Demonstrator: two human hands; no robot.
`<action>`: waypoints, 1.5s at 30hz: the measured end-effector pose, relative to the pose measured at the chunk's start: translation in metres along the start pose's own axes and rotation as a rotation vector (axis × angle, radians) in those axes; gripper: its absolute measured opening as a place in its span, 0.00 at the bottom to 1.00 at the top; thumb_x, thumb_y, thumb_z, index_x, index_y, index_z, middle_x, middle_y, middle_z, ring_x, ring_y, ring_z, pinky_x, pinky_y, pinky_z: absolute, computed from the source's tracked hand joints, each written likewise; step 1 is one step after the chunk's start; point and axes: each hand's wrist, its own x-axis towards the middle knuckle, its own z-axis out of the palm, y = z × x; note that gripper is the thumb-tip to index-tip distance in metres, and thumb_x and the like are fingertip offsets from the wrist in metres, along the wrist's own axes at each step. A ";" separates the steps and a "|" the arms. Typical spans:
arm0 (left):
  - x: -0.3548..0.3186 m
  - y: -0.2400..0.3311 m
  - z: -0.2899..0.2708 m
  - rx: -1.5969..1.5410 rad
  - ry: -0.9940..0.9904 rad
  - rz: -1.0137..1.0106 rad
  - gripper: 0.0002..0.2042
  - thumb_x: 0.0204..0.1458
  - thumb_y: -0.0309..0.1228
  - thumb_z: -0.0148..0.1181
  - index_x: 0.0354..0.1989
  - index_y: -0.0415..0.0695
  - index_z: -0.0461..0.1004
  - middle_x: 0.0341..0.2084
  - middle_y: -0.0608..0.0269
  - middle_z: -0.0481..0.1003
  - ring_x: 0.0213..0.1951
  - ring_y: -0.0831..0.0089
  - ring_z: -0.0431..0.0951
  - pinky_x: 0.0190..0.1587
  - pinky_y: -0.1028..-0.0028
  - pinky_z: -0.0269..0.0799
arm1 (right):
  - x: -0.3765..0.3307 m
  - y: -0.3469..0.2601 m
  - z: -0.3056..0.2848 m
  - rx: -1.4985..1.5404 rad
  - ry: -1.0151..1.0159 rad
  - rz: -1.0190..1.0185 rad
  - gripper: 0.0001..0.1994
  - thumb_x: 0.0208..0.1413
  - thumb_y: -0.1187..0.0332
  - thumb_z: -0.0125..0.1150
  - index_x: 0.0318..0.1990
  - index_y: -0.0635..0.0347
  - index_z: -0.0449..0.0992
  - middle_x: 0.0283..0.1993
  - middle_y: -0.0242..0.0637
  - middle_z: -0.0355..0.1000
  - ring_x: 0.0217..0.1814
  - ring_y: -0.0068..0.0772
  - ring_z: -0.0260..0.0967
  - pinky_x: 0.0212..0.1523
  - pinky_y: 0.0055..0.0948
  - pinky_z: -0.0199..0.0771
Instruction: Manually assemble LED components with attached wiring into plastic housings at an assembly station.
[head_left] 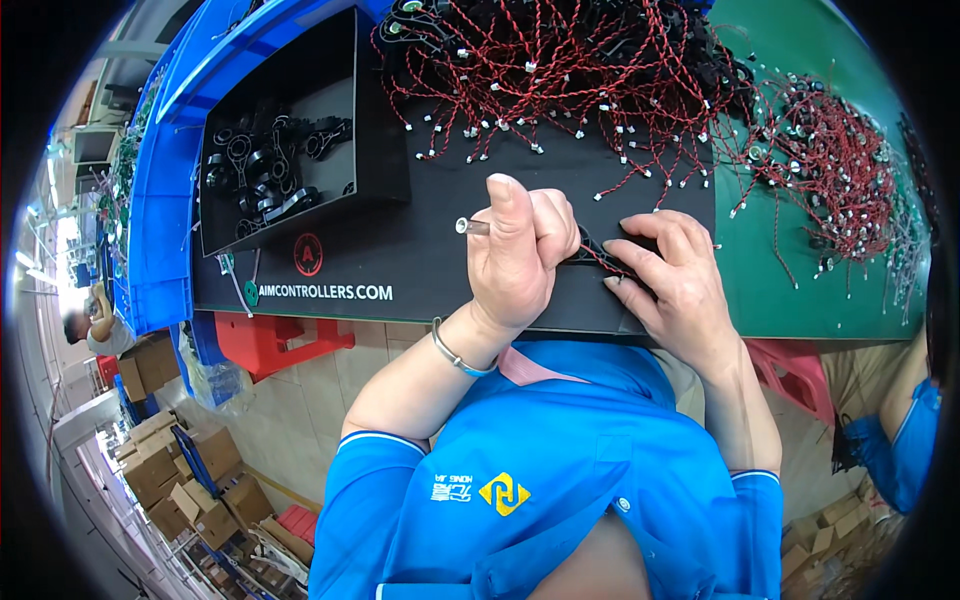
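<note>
My left hand is closed in a fist with the thumb up, above the front of the black mat. A short greyish rod with a pale, hollow-looking tip sticks out of its left side; the rest is hidden in the fist. Close by on the right, my right hand rests low with bent fingers. Its fingertips hold a small black plastic part at the mat's front edge. A twisted red and black wire runs along this part. The left fist partly covers the part.
A black box with black parts stands at the back left, beside a blue bin. A heap of red-black wires with white connectors spreads behind my hands. Another wire pile lies on the green mat at right.
</note>
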 end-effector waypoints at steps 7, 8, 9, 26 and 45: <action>-0.002 -0.001 0.003 0.114 -0.023 -0.022 0.31 0.60 0.52 0.19 0.09 0.46 0.52 0.09 0.68 0.53 0.14 0.76 0.49 0.19 0.76 0.48 | 0.001 0.002 0.000 0.025 0.010 -0.018 0.16 0.34 0.71 0.66 0.36 0.59 0.74 0.42 0.37 0.66 0.47 0.41 0.62 0.49 0.40 0.61; -0.002 0.000 0.003 0.114 -0.023 -0.023 0.31 0.60 0.52 0.19 0.09 0.46 0.52 0.09 0.68 0.53 0.14 0.76 0.49 0.19 0.76 0.48 | 0.001 0.003 0.000 0.031 0.012 -0.020 0.16 0.34 0.71 0.66 0.36 0.58 0.74 0.42 0.37 0.66 0.47 0.41 0.62 0.49 0.40 0.61; -0.002 0.000 0.003 0.158 -0.034 -0.018 0.31 0.60 0.51 0.20 0.09 0.46 0.53 0.09 0.68 0.53 0.13 0.76 0.49 0.18 0.76 0.48 | 0.001 0.003 0.000 0.033 0.011 -0.018 0.16 0.34 0.71 0.66 0.36 0.58 0.74 0.42 0.37 0.66 0.47 0.41 0.62 0.49 0.40 0.61; 0.003 -0.001 0.005 0.377 -0.035 -0.169 0.25 0.63 0.37 0.30 0.11 0.42 0.56 0.08 0.65 0.58 0.13 0.77 0.56 0.18 0.77 0.54 | -0.003 -0.001 0.001 0.026 0.033 -0.065 0.16 0.34 0.71 0.65 0.36 0.59 0.74 0.37 0.35 0.67 0.43 0.39 0.64 0.46 0.36 0.63; -0.048 0.058 -0.002 0.234 -0.066 0.110 0.26 0.59 0.47 0.37 0.14 0.40 0.62 0.14 0.62 0.60 0.18 0.74 0.58 0.21 0.76 0.52 | 0.162 -0.003 -0.073 -0.176 0.349 0.156 0.16 0.49 0.54 0.58 0.39 0.56 0.75 0.34 0.38 0.74 0.36 0.36 0.71 0.37 0.31 0.69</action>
